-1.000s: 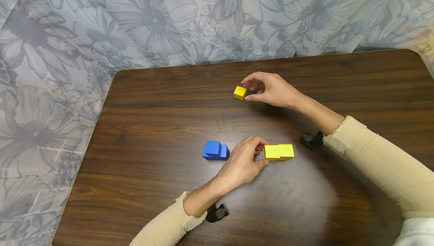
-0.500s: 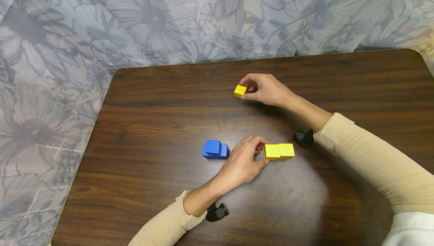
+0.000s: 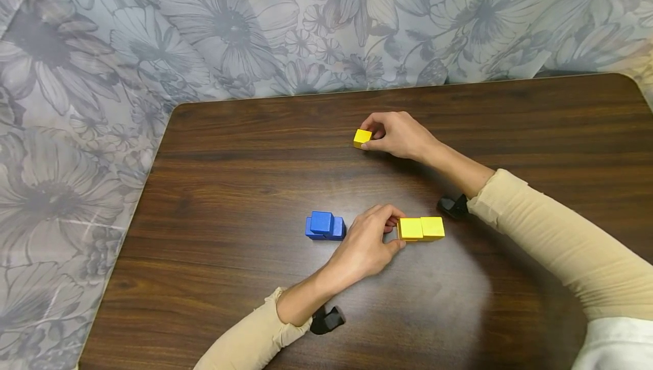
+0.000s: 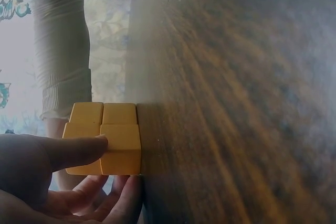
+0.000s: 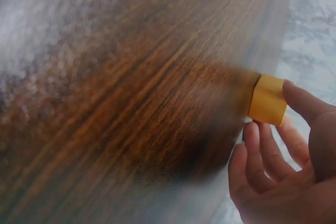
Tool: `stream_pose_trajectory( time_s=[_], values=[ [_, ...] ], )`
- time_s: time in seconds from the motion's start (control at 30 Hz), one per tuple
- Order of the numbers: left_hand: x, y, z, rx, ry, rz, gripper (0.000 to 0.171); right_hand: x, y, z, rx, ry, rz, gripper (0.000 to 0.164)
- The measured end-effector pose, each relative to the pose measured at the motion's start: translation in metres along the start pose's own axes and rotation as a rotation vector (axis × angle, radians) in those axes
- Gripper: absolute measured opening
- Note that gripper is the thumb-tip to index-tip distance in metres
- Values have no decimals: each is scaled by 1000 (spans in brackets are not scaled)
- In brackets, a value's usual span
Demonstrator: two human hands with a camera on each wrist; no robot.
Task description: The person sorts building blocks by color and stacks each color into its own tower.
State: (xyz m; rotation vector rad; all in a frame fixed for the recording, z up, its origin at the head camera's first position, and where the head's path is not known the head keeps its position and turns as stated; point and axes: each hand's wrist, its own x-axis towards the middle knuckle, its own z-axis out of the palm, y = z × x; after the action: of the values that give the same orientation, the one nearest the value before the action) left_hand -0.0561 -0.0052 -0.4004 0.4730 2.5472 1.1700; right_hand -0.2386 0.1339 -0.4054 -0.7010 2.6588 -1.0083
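Note:
My left hand (image 3: 363, 244) holds the left end of a stack of yellow cubes (image 3: 420, 228), thumb on the near side and fingers on the far side. In the left wrist view the yellow stack (image 4: 119, 142) is two layers high, with the thumb across the front cubes. Farther back on the table, my right hand (image 3: 403, 135) pinches a single yellow cube (image 3: 362, 138) between thumb and fingers. The right wrist view has this cube (image 5: 268, 100) close to the tabletop; whether it touches is hard to tell.
Left of the left hand stands a group of blue cubes (image 3: 322, 224), one on top of the others, close to the back of that hand. The brown wooden table (image 3: 229, 177) ends at a flower-patterned cloth (image 3: 234, 30) at the back and left.
The right hand has moved slightly left and closed its thumb and fingers on the lone yellow cube. The left hand has stayed at the yellow stack.

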Motion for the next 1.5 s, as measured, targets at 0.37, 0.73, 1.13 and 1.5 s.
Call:
stream_pose_trajectory(
  time_s=[0.37, 0.73, 1.13, 1.5],
  values=[
    [-1, -1, 1, 3, 7, 5, 34, -5, -1, -3, 2, -12, -20, 31],
    [-1, 0, 0, 1, -1, 4, 34, -19, -1, -9, 59, -24, -44, 32],
    [-1, 0, 0, -7, -6, 5, 34, -38, 1, -18, 88, 13, -79, 32],
    [-1, -1, 0, -2, -2, 3, 33, -55, -2, -25, 175, 59, -113, 32]
  ],
)
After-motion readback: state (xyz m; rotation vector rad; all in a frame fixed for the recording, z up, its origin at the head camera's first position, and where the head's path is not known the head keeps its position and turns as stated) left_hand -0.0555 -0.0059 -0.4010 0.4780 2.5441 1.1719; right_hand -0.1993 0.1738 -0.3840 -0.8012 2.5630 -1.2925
